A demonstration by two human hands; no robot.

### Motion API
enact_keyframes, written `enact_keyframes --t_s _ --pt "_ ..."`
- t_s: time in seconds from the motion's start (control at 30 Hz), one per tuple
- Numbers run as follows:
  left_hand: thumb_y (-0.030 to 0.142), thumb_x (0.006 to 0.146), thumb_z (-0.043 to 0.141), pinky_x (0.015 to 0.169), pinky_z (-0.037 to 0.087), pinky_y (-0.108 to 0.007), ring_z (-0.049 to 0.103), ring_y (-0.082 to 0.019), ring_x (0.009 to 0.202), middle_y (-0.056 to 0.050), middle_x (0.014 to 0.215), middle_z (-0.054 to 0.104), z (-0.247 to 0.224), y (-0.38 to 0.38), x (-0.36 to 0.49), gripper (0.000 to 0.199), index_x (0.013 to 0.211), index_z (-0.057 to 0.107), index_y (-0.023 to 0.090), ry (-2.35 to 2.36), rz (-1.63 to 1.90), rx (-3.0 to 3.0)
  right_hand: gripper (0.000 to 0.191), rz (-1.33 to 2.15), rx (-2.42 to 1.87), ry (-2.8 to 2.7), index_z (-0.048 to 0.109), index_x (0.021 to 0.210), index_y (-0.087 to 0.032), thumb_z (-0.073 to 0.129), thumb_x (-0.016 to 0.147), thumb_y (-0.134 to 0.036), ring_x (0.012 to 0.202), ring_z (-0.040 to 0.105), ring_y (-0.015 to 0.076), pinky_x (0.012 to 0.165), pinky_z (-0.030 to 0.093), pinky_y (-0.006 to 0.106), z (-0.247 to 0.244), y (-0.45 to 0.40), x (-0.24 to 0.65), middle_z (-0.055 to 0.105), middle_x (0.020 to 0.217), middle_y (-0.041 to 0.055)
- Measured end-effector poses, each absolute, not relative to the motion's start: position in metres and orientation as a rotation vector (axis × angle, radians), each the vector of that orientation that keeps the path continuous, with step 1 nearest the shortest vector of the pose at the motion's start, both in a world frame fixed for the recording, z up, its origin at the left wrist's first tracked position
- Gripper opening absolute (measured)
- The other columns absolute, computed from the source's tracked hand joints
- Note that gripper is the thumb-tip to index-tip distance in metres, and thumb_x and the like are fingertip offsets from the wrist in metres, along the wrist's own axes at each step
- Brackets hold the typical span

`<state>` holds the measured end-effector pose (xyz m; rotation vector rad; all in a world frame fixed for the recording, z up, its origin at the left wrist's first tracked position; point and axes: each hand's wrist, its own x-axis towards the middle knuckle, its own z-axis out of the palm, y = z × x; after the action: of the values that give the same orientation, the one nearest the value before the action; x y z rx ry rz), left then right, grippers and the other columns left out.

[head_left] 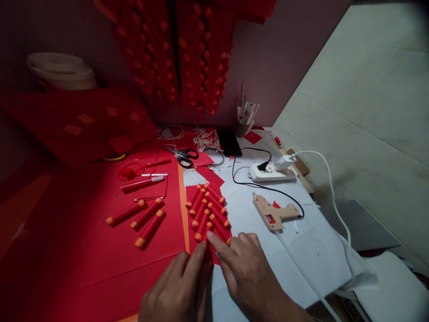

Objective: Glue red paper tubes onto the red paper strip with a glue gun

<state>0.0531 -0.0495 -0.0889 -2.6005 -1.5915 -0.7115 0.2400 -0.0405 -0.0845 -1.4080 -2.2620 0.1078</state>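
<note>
Small red paper rolls with orange end bands form a slanted two-column pattern on a red card [214,256]. At the near end of this pattern, the lowest red paper roll [207,236] lies under my fingertips, partly hidden. My left hand [177,286] comes from below, its fingers closed together at the roll's near end. My right hand [246,266] presses the same roll with the index finger, its other fingers curled in. Three loose rolls [150,229] rest on the red sheet left of the card. A beige glue gun [273,212] lies to the right.
Black-handled scissors [184,156], a phone [229,142] and a pen cup [241,129] sit at the back. A white power strip [273,172] with trailing cables stands on the right. A red marker [142,183] lies left. Finished roll decorations [204,58] hang on the wall.
</note>
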Motion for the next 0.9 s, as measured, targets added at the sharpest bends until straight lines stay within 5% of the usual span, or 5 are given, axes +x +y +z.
enact_keyframes --t_s 0.7,0.9 --pt "0.026 0.101 0.041 0.043 0.057 -0.027 0.075 -0.021 0.063 -0.006 0.082 0.073 -0.0794 -0.0454 0.0594 0.030 0.125 0.055 0.016 -1.610 -0.782 -2.553 0.047 0.100 -1.327 -2.203 0.056 0.139 -0.011 0.045 0.093 -0.005 0.067 0.045 0.0230 0.070 0.029 0.036 -0.0828 -0.0395 0.2420 0.063 0.072 0.0033" --pt "0.033 0.103 0.043 0.053 0.061 -0.028 0.078 -0.021 0.071 -0.009 0.089 0.077 -0.0794 -0.0475 0.0574 0.033 0.128 0.053 0.014 -1.652 -0.885 -2.518 0.047 0.095 -1.323 -2.168 0.056 0.139 -0.011 0.045 0.093 -0.005 0.067 0.046 0.0223 0.069 0.029 0.036 -0.0813 -0.0396 0.2421 0.063 0.072 0.0031"
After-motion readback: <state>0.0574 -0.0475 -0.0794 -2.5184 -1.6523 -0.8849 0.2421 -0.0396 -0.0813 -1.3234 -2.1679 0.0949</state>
